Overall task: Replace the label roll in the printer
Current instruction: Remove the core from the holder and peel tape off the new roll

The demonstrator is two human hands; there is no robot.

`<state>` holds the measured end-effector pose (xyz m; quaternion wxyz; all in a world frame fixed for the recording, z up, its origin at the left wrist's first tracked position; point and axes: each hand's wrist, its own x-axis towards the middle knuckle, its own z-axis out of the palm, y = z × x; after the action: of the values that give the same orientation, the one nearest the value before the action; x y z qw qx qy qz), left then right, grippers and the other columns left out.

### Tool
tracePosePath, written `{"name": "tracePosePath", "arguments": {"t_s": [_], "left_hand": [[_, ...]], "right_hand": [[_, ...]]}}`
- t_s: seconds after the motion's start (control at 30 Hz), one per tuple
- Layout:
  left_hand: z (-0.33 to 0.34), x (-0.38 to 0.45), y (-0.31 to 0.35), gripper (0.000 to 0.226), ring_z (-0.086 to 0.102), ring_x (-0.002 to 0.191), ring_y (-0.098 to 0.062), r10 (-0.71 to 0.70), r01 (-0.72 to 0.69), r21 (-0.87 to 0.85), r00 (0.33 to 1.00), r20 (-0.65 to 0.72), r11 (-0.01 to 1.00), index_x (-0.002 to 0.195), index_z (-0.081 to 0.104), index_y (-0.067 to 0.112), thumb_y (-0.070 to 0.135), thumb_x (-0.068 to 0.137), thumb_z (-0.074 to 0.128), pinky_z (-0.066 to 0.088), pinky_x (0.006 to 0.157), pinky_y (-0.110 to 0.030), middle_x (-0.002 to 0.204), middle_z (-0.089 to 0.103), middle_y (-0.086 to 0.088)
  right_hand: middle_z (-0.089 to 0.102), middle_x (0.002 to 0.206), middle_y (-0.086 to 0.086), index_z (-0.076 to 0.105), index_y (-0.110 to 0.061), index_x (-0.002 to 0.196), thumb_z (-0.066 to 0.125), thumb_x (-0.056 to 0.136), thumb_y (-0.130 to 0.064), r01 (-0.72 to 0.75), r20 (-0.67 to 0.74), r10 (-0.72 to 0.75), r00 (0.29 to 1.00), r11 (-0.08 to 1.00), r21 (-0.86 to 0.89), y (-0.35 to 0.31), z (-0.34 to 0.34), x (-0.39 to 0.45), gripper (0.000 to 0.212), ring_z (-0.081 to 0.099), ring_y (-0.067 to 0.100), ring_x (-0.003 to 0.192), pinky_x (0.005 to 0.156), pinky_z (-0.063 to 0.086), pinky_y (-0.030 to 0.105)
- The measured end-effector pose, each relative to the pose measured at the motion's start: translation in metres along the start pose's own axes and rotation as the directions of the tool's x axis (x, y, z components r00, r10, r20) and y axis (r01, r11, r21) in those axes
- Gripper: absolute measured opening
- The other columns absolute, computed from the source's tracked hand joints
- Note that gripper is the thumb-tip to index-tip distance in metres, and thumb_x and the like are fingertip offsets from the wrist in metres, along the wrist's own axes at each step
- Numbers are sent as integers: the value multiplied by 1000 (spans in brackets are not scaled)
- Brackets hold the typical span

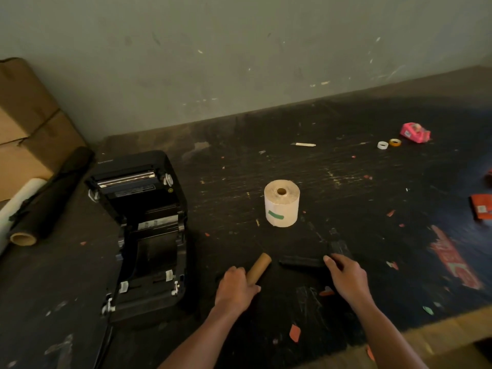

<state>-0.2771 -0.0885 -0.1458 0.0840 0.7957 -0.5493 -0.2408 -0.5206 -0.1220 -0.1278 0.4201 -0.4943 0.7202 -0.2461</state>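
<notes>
Head view, looking down on a dark, scuffed table (346,182) against a pale wall. Left hand (235,287) low at about 7 o'clock from the label roll (282,203), knuckles up, fingers curled round the near end of a brown cardboard core (259,267); far end of the core angled toward 1 o'clock, lying low over the tabletop. Right hand (346,278) at about 5 o'clock from the roll, palm down, fingers curled onto the right end of a black spindle bar (302,261) lying flat on the table; whether pinching it or only resting on it, hard to tell. Both forearms entering from the bottom edge, well apart, hands either side of the gap between core and bar.

Label roll upright on its end at frame centre, cream paper, hollow core facing up, a green strip of tape on its side; apart from both hands, toward 12 o'clock of them. Black printer (143,235) at 9 o'clock of the roll, lid thrown open toward the wall, roll bay exposed with nothing seen in it; just left of the left hand, not touching.

Cardboard boxes (29,134) at far 10 o'clock, with a dark rolled sheet (53,193) and a white roll (18,203) leaning beside them. Toward 2 o'clock, well off: a pink tape dispenser (415,132), two small tape rings (388,144), a white stick-like item (304,144). Red packets (482,206) at the 3 o'clock edge; red and orange scraps scattered over the table.
</notes>
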Motion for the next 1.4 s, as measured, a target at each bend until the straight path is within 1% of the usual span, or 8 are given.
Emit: {"name": "tracePosePath", "arguments": {"t_s": [0.23,0.53,0.67,0.8,0.9,1.1,1.23,1.4], "left_hand": [[0,-2,0,45,58,103,-13,11,-11,29,1000,8,1000,117,60,20,41,79,73,52,90,-33,118,55,2],[-7,1,4,46,61,96,-12,-11,5,68,996,85,998,114,61,19,44,78,74,54,87,-33,112,59,1],[-29,17,14,57,65,87,-12,-48,30,95,980,195,995,115,58,18,55,75,72,57,76,-30,105,62,1],[-52,43,29,71,59,112,-19,51,-51,2,987,152,999,131,53,13,58,78,67,52,93,-35,129,59,-6],[-64,56,40,74,47,131,-21,60,-39,-138,986,155,990,144,40,14,50,84,66,43,106,-36,146,47,-8],[-63,70,45,70,42,136,-22,-49,115,-328,978,201,938,149,32,19,44,90,60,39,111,-39,150,41,-7],[-66,80,55,69,44,134,-21,-105,211,-516,968,228,830,150,30,17,41,92,59,39,110,-35,149,44,-6],[-64,91,72,62,45,132,-22,-149,421,-778,904,400,467,148,32,17,38,94,56,42,108,-38,149,41,-7]], "right_hand": [[60,93,-2,49,-15,134,51,95,-31,13,29,-12,999,1000,-8,0,1,2,42,66,11,69,51,44,18],[64,94,3,50,-14,131,54,93,-35,1,18,0,1000,999,-37,2,2,9,43,67,12,68,54,47,21],[57,122,9,53,-15,127,59,88,-41,76,-65,-84,994,990,-119,-12,-4,23,48,59,17,99,82,52,33],[50,131,8,50,-18,132,64,87,-37,232,-31,-243,970,953,-193,-59,-9,38,51,54,17,110,90,47,34],[45,138,7,47,-19,134,69,84,-32,355,45,-357,933,893,-278,-97,-8,56,56,50,20,122,99,44,36],[15,157,9,37,-26,142,71,82,-33,470,278,-380,882,723,-505,-153,3,93,70,21,32,143,110,31,49],[2,160,8,38,-27,143,70,80,-44,488,371,-320,872,631,-603,-162,18,112,73,15,33,145,113,30,51],[7,157,8,41,-21,142,67,81,-46,523,363,-377,852,607,-598,-153,25,113,71,30,31,139,110,36,45]]}}
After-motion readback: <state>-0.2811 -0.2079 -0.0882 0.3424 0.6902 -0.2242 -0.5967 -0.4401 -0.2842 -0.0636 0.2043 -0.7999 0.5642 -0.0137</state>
